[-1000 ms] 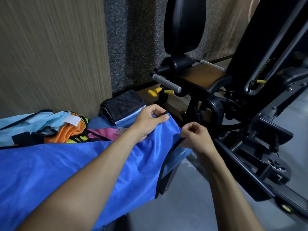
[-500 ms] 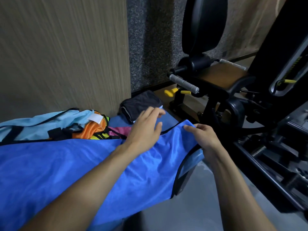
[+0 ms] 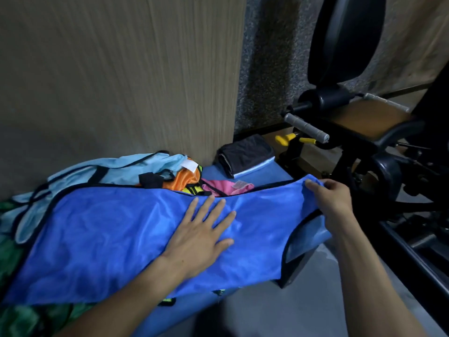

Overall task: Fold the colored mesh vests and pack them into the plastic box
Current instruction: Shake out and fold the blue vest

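Two hands: both rest on one royal-blue mesh vest (image 3: 116, 229) spread across a blue padded bench (image 3: 308, 237).
Left hand (image 3: 201, 237): lies flat on the middle of the vest, fingers (image 3: 220, 211) straight and spread, holding nothing, palm pressing the fabric down.
Right hand (image 3: 332, 200): at the vest's far right corner, fingers curled over the cloth edge and gripping it; the thumb's contact is hidden.
Blue vest: stretches from beyond the left fingers' near side to the right fingertips, black trim along its edges, one armhole curve hanging just below the right wrist.
Beyond the left fingertips: a heap of other vests, light-blue vest (image 3: 109, 169), orange vest (image 3: 187, 178), pink vest (image 3: 223, 187), touching the blue vest's far edge.
Left of the left hand: a green vest (image 3: 9, 259) partly under the blue one.
Beyond and between both hands: a folded black cloth (image 3: 245, 154) on the bench, apart from the heap.
Right of the right fingers: a black gym machine (image 3: 364, 132) with a grey handle (image 3: 306, 127).
Plastic box: not seen in this view.
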Demonstrator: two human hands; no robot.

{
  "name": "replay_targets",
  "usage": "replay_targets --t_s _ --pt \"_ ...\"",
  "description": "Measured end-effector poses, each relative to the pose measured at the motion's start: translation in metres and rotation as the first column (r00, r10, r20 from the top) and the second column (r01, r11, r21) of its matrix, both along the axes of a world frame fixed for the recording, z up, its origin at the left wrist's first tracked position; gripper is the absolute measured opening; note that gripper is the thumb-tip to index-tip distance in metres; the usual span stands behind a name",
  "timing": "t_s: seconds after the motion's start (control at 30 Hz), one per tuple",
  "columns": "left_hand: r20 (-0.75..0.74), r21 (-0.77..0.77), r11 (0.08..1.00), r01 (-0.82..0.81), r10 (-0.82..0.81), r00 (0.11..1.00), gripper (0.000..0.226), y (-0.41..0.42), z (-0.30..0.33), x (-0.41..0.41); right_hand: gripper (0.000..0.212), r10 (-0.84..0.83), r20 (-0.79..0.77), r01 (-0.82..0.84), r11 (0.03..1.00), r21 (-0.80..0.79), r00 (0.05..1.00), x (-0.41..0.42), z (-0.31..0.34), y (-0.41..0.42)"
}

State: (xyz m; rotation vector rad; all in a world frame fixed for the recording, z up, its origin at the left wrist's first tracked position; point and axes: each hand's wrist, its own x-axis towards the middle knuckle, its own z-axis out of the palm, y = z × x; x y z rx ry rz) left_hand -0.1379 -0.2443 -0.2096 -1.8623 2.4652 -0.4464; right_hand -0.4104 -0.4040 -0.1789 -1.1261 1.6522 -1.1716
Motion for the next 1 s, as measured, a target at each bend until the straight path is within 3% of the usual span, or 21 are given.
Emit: replay_targets --t_s 0.33,0.43,0.5,0.57,0.7,0.87,1.0 --pt "-0.041 -0.092 0.996 -0.002 -0.002 0.999 0.065 0.037 0.015 0.029 0.018 0.014 0.003 -0.013 0.974 -0.228 1.0 0.024 0.053 0.039" --pt "-0.093 -0.184 0.98 -0.074 0.057 0.994 0.061 0.055 0.023 0.046 0.018 0.088 0.025 -0.079 0.964 -0.256 0.996 0.044 0.077 0.064" --pt "-0.08 -0.133 0.978 -0.158 0.148 0.986 0.062 0.061 0.022 0.069 0.018 0.158 0.047 -0.14 0.952 -0.272 0.986 0.06 0.09 0.08" --pt "-0.1 -0.094 0.986 -0.136 0.127 0.987 0.062 0.066 0.018 0.087 0.017 0.25 0.043 -0.227 0.928 -0.296 0.967 0.081 0.098 0.096" --pt "-0.286 -0.141 0.986 -0.088 0.044 0.957 0.058 0.065 0.036 0.099 0.019 0.395 0.022 -0.366 0.87 -0.331 0.918 0.131 0.107 0.123" --pt "-0.446 -0.039 0.994 -0.103 0.074 0.892 0.053 0.047 0.053 0.121 0.021 0.512 -0.049 -0.5 0.806 -0.317 0.858 0.19 0.099 0.149" --pt "-0.736 -0.128 0.988 -0.091 -0.033 0.676 0.041 0.063 0.052 0.134 0.019 0.546 -0.165 -0.571 0.777 -0.266 0.821 0.237 0.096 0.158"
